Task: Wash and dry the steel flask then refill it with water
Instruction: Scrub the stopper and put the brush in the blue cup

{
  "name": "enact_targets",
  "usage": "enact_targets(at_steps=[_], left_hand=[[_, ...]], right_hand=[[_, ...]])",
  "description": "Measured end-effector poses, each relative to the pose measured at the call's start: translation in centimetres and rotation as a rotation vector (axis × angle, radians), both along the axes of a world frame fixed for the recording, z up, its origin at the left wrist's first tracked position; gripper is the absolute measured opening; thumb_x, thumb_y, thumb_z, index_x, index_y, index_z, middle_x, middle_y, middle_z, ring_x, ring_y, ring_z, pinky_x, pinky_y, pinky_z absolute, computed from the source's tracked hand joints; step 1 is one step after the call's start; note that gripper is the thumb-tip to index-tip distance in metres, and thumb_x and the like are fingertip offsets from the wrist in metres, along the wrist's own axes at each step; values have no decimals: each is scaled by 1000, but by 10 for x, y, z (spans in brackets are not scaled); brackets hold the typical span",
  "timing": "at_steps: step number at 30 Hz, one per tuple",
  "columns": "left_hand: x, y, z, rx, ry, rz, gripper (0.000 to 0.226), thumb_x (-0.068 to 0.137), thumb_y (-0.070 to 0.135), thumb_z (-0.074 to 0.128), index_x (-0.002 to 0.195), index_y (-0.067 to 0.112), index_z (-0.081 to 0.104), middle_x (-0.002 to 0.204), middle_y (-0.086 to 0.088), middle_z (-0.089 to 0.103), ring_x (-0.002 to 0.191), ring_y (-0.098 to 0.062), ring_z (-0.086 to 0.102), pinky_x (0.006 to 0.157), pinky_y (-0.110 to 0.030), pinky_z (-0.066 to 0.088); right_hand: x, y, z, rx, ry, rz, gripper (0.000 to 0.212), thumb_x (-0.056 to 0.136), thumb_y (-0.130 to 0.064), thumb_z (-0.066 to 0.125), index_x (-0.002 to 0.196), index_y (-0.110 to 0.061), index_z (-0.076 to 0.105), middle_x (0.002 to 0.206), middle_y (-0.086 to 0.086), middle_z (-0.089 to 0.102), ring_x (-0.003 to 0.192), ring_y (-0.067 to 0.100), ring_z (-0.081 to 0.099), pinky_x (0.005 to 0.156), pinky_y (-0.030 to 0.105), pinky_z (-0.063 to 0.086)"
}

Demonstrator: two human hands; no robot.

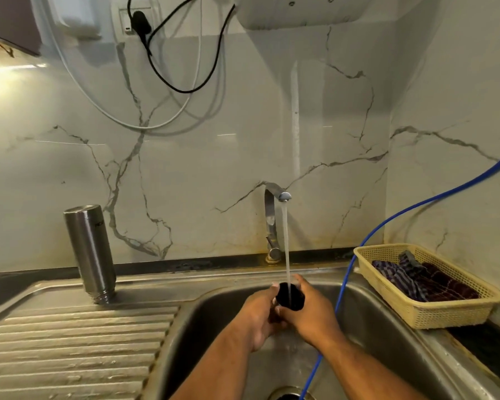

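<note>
White wall [185, 168] veined in grey backs a steel sink [214, 321], with a ribbed drainboard [70, 342] to its left. On the flat rim behind the drainboard the flask [90, 252] stands upside down, threaded neck at the bottom and no lid on it, well apart from both hands. At the back of the basin a tap [272, 223] runs, and its thin stream [285, 241] falls straight onto a black cap [289, 296] held over the basin. Both forearms reach in from the bottom edge and meet under the stream. The left hand [257, 316] comes from the left, back of the hand up, one fingertip showing at the cap's upper left edge and the other fingers curled in below it. The right hand [311, 311] closes on the cap from the right, knuckles up, fingers wrapped round its side and underside, and touches the left hand beneath the cap. Their fingertips are mostly hidden, so I cannot tell exactly how they lie. A blue hose [387, 223] curves down from the right wall into the basin, passing just right of the right wrist toward the drain [289, 396]. On the counter to the right a yellow basket [451, 316] holds dark checked cloths [416, 281]. Black and white cables [168, 82] hang on the wall above.
</note>
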State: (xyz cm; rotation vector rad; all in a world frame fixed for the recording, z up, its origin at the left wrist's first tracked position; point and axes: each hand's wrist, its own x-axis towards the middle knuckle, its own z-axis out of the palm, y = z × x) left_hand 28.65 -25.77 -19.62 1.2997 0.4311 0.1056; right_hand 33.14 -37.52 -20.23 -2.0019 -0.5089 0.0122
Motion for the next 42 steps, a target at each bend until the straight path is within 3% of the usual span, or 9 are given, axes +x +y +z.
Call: enact_targets(at_steps=[8,12,15,18,22,27,32,36,42], left_hand=[[-2,5,1,37,-56,-15,50,98,59,53,111,16,76,111,-14,75,97,-28,66,89,-45,57],[-2,11,0,11,-157,-76,31,104,30,52,129,16,64,115,-14,73,92,-26,72,84,-40,55],[0,14,1,-66,-164,32,42,104,44,49,121,9,66,107,-17,75,84,-24,68,77,-37,56],[1,18,1,-100,-162,37,48,100,50,52,118,9,68,110,-19,75,92,-25,66,81,-36,56],[0,21,1,-156,-275,-52,28,97,18,64,125,23,63,114,-16,75,102,-29,72,84,-37,59],[0,17,2,-39,-135,-8,56,99,57,49,116,8,70,97,-13,73,84,-21,67,73,-32,58],[0,18,3,-154,-226,-38,34,104,30,54,132,12,61,121,-16,72,109,-29,72,86,-38,61],[0,16,3,-178,-197,-85,37,107,33,46,128,6,59,117,-20,73,108,-29,72,92,-40,59],[11,8,-4,-71,-104,-72,41,107,39,43,124,9,65,117,-15,73,103,-29,65,96,-46,56]], right_hand=[[8,0,1,20,-104,-82,15,94,-40,70,87,-26,69,83,-8,68,77,2,62,63,13,44],[6,3,3,140,52,-52,20,100,-41,60,91,-26,69,89,-5,73,85,7,71,69,17,55],[6,5,0,83,12,49,5,98,-36,65,101,-34,69,98,-10,74,93,3,69,80,20,56],[4,6,-3,39,-35,55,13,96,-34,68,109,-34,71,99,-13,72,95,1,66,84,22,53],[6,2,0,102,-47,-2,13,96,-34,69,108,-31,71,95,-14,71,94,1,67,77,14,50],[6,-2,2,97,-49,6,14,90,-45,73,97,-33,71,89,-12,71,86,2,65,71,17,48],[6,1,4,73,-100,-65,24,89,-42,76,108,-33,65,105,-11,63,95,3,61,66,10,41],[5,6,6,159,21,-55,63,83,-43,81,137,-36,50,118,-13,58,108,8,57,75,15,44],[9,-3,2,-42,-93,-159,72,84,-15,82,146,-26,48,138,-3,58,129,16,53,103,26,44]])
